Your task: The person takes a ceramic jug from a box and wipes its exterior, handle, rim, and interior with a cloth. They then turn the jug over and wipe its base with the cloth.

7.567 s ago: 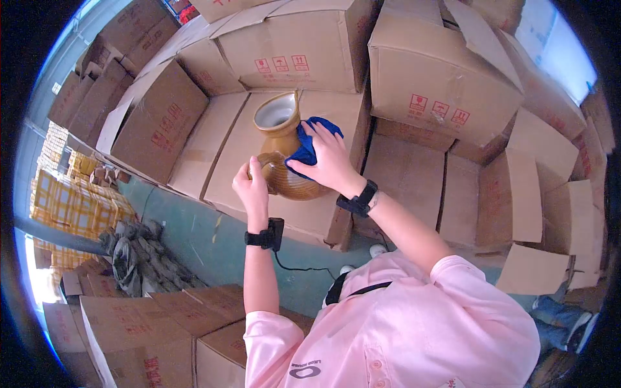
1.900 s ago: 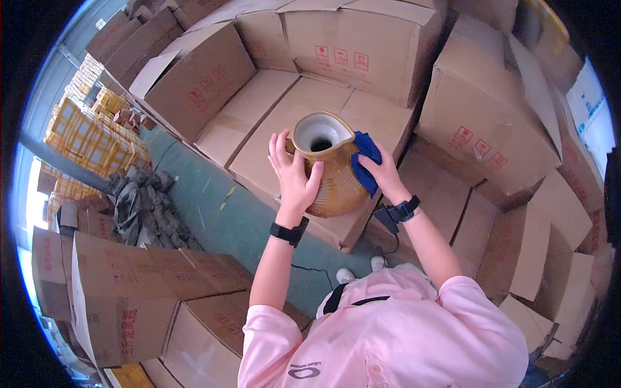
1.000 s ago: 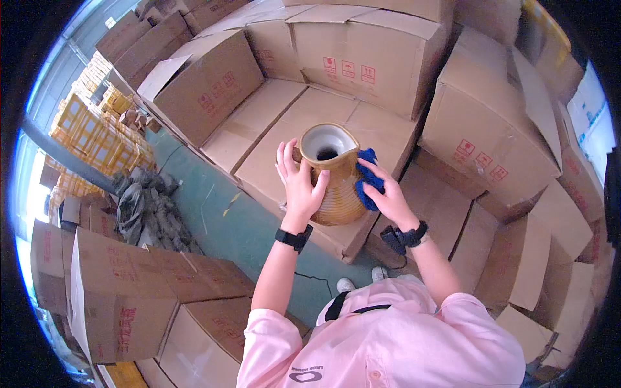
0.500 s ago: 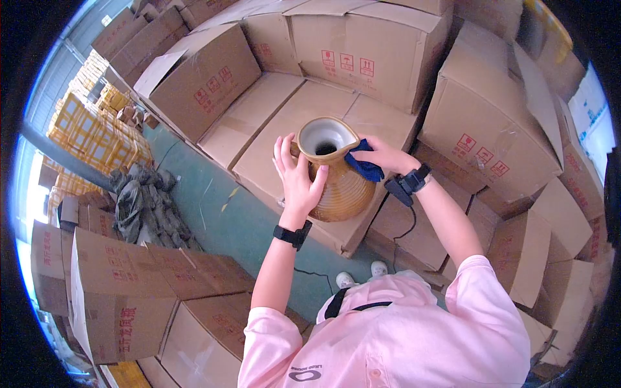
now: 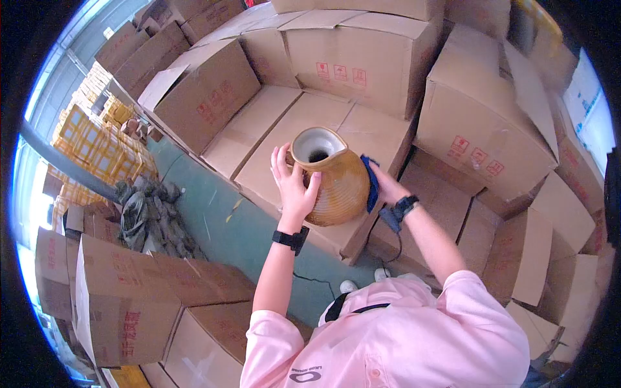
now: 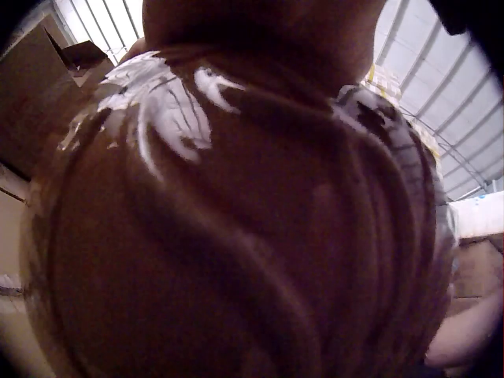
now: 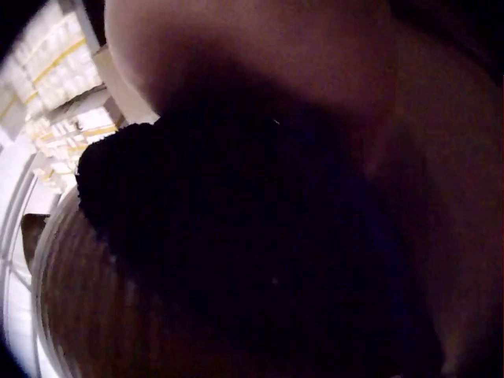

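Note:
A glazed brown ceramic jug with a ribbed body, pale inside and pouring lip stands on a cardboard box. My left hand grips it at the neck on the handle side, thumb on the near side and fingers on the far side. On the jug's right flank, my right hand holds a dark blue cloth against the ribs. The jug's glossy body fills the left wrist view. In the right wrist view the cloth is very dark and covers much of the ribbed wall.
Behind the jug stands a large carton with red print, and another carton is at the right. Stacked cartons fill the lower left. A grey bundle lies on the green floor. A black cable hangs by the right wrist.
My left hand has gone from the handle to the neck since the oldest frame. In the last half second my right hand has slid the cloth from below the lip down the right side.

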A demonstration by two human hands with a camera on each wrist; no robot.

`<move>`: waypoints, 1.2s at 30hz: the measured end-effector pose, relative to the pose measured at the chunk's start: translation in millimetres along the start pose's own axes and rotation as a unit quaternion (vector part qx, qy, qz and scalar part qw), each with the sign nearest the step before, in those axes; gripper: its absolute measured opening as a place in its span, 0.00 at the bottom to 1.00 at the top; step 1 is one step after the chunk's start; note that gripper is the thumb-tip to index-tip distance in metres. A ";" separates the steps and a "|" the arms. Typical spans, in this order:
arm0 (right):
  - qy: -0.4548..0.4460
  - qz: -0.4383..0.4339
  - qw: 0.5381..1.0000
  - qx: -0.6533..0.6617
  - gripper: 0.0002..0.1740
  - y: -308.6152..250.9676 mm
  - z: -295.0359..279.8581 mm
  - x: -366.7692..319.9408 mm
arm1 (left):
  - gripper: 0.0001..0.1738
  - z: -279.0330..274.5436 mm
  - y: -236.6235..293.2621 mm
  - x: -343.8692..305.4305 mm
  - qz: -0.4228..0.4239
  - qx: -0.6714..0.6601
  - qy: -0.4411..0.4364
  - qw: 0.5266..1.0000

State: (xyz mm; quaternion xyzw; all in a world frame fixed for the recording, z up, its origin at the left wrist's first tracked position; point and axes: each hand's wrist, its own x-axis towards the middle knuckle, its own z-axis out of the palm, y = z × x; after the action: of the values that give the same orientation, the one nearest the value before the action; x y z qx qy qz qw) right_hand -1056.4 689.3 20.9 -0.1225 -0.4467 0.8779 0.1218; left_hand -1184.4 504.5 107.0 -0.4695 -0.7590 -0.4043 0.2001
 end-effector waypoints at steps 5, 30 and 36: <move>0.084 0.054 0.982 0.158 0.25 61.9 -15.5 -1.6 | 0.21 -0.4 2.1 -2.4 0.006 0.002 0.007 1.000; 0.061 -0.090 0.994 0.015 0.23 7.4 5.7 -13.6 | 0.38 2.2 36.7 -20.0 -0.032 -0.023 0.024 0.999; 0.080 -0.167 0.982 -0.044 0.25 26.7 36.6 -61.5 | 0.24 -20.5 0.1 -10.1 -0.019 -0.093 -0.043 0.995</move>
State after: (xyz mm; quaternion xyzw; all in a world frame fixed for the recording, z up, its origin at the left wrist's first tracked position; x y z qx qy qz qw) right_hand -1013.3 626.5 26.6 -0.1217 -0.4877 0.8121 0.2964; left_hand -1181.0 482.5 112.3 -0.4885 -0.7348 -0.4565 0.1146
